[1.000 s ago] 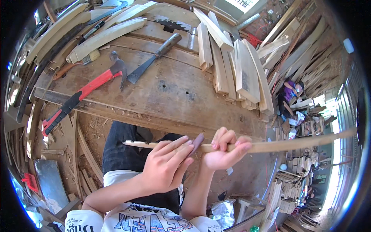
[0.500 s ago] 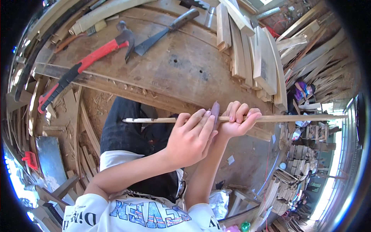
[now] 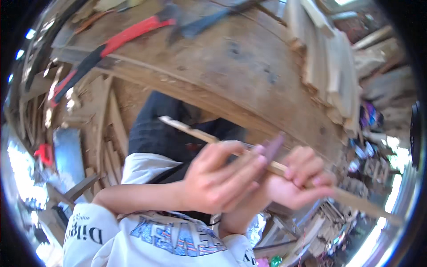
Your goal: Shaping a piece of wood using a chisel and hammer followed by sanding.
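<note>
A long, thin wooden stick (image 3: pixel 195 133) slants across my lap, from its pale upper-left tip down to the right. My left hand (image 3: pixel 224 178) is closed over it with a purple strip (image 3: pixel 275 146), perhaps abrasive, pressed under the fingertips against the stick. My right hand (image 3: pixel 300 180) has its fingers wrapped round the stick farther right. Both hands and the stick are smeared by motion, and my left palm's underside is hidden.
Beyond my lap is a wooden bench (image 3: pixel 213 66) holding a red-and-black hammer (image 3: pixel 129 34), a dark flat blade (image 3: pixel 202 24) and stacked boards (image 3: pixel 333 84). Scrap wood (image 3: pixel 113 124) and a metal sheet (image 3: pixel 66 155) lie left. A person in purple (image 3: pixel 370 115) sits at far right.
The stick has tilted, its right end dropping and its left tip rising. Both hands have moved with it, my right hand farther right and down. The whole view has shifted and blurred.
</note>
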`<state>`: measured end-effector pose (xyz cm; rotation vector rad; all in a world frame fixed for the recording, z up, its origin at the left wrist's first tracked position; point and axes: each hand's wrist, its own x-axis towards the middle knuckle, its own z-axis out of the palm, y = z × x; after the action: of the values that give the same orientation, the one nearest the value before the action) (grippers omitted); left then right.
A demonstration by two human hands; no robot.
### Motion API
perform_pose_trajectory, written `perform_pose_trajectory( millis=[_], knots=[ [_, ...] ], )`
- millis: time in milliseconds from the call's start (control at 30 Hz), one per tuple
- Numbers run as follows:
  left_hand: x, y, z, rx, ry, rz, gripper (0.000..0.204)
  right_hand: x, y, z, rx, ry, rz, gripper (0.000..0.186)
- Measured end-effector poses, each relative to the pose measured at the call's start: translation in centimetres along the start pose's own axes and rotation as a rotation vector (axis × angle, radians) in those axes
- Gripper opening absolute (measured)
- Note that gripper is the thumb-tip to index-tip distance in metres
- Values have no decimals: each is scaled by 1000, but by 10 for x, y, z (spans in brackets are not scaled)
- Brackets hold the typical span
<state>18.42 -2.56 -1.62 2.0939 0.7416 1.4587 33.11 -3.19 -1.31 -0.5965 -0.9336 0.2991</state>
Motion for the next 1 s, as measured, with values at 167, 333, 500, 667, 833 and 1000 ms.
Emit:
perform_pose_trajectory(
  millis=[167, 333, 500, 667, 833, 1000],
  knots=[
    [-9, -3, 5, -77, 39, -51, 43, -4, -11, 13, -11, 2, 35, 46],
    [-22, -3, -2, -94, 142, 12, 37, -6, -19, 23, -101, 55, 56, 46],
    [-20, -8, -6, -213, 101, -16, 37, -18, -31, 35, -107, -142, 14, 37],
    [-25, -2, -6, -137, 199, 22, 30, -14, -26, 34, -312, 168, 11, 41],
    [-22, -3, -4, -193, 237, 31, 29, -11, -25, 56, -328, 131, -94, 41],
    [-17, -9, -1, -251, 254, 23, 26, -13, -19, 78, -450, 205, -167, 41]
  ],
)
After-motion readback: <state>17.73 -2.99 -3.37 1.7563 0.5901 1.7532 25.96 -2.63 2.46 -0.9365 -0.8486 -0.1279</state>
